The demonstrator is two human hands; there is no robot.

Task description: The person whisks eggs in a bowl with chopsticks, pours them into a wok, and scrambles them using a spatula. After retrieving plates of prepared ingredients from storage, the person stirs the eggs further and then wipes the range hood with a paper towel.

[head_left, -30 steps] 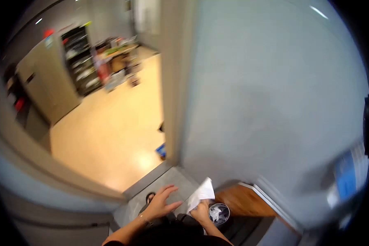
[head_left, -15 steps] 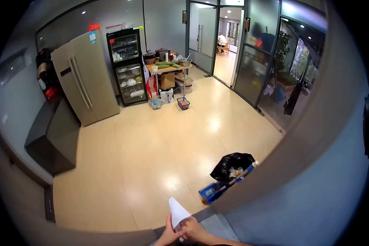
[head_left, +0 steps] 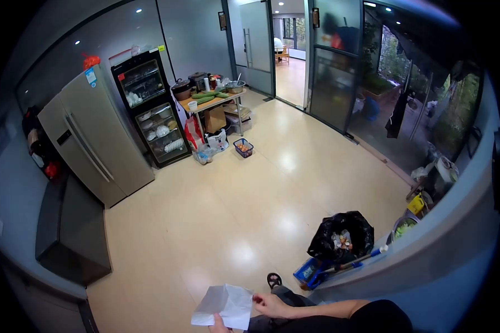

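Note:
A white sheet of paper [head_left: 225,305], creased and partly unfolded, is in front of my body at the bottom of the head view. My left hand [head_left: 219,324] grips its lower edge, with the thumb on top; the other fingers are hidden beneath it. At the paper's right edge is my right hand [head_left: 268,305], its fingers curled and pressed together at the corner. A sandalled foot [head_left: 274,280] shows on the floor just beyond my right hand.
A black-lined trash bin [head_left: 344,238] stands at the right by a blue dustpan [head_left: 306,272]. Farther off are a fridge [head_left: 94,139], a glass-door cabinet [head_left: 150,105], a table [head_left: 191,106] with green vegetables, a small basket [head_left: 243,148] and a glass door [head_left: 253,50].
The paper has opened out from a narrow folded shape and moved left. My hands are farther apart. The view has shifted, bringing the foot and more items at the right into sight.

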